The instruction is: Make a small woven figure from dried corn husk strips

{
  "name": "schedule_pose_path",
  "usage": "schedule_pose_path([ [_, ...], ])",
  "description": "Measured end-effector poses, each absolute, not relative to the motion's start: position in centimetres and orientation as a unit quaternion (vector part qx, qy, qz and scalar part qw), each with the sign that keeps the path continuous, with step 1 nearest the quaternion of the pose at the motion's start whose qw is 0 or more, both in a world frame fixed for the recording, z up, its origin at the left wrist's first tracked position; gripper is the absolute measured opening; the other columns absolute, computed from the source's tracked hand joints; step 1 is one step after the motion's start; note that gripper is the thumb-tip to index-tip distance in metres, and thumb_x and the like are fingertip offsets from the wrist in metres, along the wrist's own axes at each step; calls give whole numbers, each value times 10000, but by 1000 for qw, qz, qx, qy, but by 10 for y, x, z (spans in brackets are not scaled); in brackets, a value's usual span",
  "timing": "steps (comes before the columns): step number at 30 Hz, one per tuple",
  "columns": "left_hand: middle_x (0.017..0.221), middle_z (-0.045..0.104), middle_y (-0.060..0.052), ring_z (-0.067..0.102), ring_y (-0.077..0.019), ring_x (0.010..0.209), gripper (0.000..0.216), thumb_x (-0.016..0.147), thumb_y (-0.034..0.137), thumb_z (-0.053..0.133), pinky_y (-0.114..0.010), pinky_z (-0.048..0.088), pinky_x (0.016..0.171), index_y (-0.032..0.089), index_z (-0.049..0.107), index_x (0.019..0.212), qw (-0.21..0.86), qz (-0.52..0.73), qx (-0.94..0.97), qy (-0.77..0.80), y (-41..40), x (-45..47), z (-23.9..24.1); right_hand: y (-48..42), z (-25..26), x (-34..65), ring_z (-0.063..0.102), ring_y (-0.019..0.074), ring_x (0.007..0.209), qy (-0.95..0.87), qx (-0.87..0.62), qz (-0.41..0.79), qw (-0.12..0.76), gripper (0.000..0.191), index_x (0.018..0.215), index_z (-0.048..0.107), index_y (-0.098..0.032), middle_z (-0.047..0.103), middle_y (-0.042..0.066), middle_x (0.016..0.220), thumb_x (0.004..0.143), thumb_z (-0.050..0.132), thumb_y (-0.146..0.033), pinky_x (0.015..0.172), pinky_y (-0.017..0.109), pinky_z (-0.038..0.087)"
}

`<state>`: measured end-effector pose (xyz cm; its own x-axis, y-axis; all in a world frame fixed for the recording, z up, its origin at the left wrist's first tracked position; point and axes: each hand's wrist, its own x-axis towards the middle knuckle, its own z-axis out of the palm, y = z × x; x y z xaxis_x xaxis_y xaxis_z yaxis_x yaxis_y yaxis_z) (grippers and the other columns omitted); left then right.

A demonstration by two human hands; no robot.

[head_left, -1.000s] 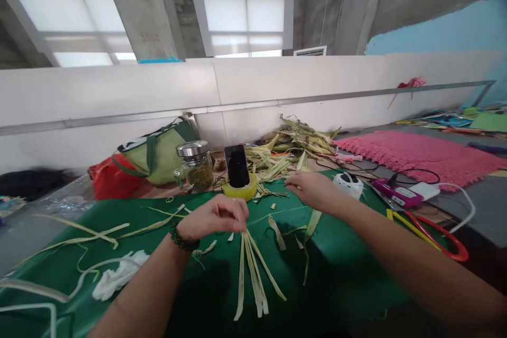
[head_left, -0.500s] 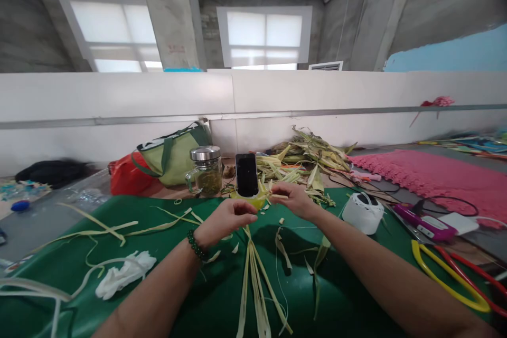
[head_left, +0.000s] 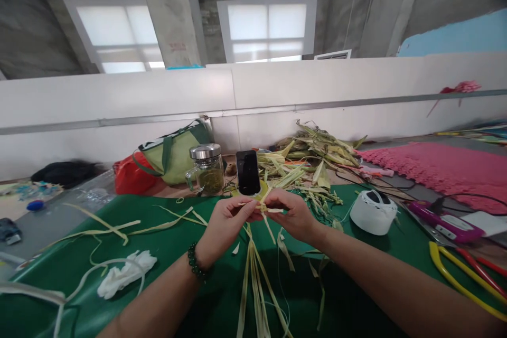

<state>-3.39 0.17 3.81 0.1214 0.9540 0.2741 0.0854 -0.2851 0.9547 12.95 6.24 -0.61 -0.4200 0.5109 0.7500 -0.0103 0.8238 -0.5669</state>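
Observation:
My left hand (head_left: 227, 219) and my right hand (head_left: 295, 216) meet over the middle of the green mat, fingers closed in a pinch. Between them they hold a small piece of pale corn husk strips (head_left: 263, 207), crossed or knotted at its centre. Some loose ends stick up and one hangs down between the hands; fingers hide part of it. Just beneath, a bundle of long husk strips (head_left: 255, 285) runs toward me, joined at its far end. Right behind the hands a phone (head_left: 247, 173) stands upright in a yellowish holder. A green bead bracelet circles my left wrist.
A husk pile (head_left: 320, 145) lies at the back, beside a lidded glass jar (head_left: 211, 171) and a green bag (head_left: 178, 156). On the right are a white roll (head_left: 373, 214) and yellow-handled scissors (head_left: 455, 274). A crumpled white cloth (head_left: 127, 274) lies left on the mat (head_left: 170, 243).
My left hand, empty with fingers apart before, has moved up and right and now pinches the husk piece. My right hand has come slightly lower with it. The camera view has shifted a little.

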Motion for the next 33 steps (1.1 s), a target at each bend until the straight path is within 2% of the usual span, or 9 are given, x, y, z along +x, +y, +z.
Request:
schedule_pose_path([
  [4, 645, 710, -42, 671, -163, 623, 276, 711, 411, 680, -241, 553, 626, 137, 705, 704, 426, 512, 612, 427, 1, -34, 38, 54, 0, 132, 590, 133, 716, -813, -144, 271, 494, 53, 849, 567, -194, 582, 31, 800, 811, 587, -226, 653, 243, 512],
  [9, 673, 725, -47, 679, -166, 644, 253, 732, 388, 665, -228, 540, 615, 142, 720, 750, 396, 513, 624, 436, 1, -35, 34, 46, 10, 136, 603, 161, 810, -825, -123, 304, 460, 141, 945, 549, -180, 591, 66, 892, 809, 541, -217, 748, 293, 521],
  [13, 704, 737, -61, 684, -175, 672, 267, 759, 392, 637, -230, 531, 610, 141, 728, 777, 383, 497, 636, 448, 0, -35, 35, 47, 11, 138, 600, 151, 766, -821, -151, 281, 474, 114, 893, 579, -173, 619, 53, 829, 844, 501, -241, 695, 267, 512],
  [18, 701, 738, -68, 689, -185, 678, 298, 731, 425, 663, -244, 533, 620, 135, 722, 768, 409, 497, 615, 455, 0, -36, 37, 50, 8, 137, 617, 146, 713, -808, -193, 243, 501, 169, 826, 624, -179, 660, 38, 764, 859, 464, -225, 667, 265, 506],
  [25, 725, 738, -69, 684, -161, 671, 285, 704, 406, 707, -230, 536, 631, 132, 711, 783, 495, 522, 545, 431, 7, -40, 33, 51, 6, 134, 684, 166, 690, -764, -189, 335, 519, 114, 844, 631, -193, 692, 36, 781, 823, 523, -224, 645, 291, 558],
  [30, 695, 732, -65, 675, -160, 657, 280, 691, 399, 718, -240, 544, 641, 126, 714, 753, 469, 531, 553, 438, 6, -39, 36, 51, 6, 136, 660, 160, 700, -792, -186, 255, 522, 90, 815, 626, -186, 682, 53, 779, 810, 536, -188, 624, 272, 538],
  [33, 696, 737, -73, 683, -183, 674, 313, 682, 425, 715, -273, 556, 659, 123, 723, 763, 431, 530, 567, 459, 7, -40, 37, 52, 17, 136, 639, 183, 791, -809, -175, 186, 530, 57, 825, 614, -194, 670, 65, 835, 803, 564, -210, 714, 317, 525],
])
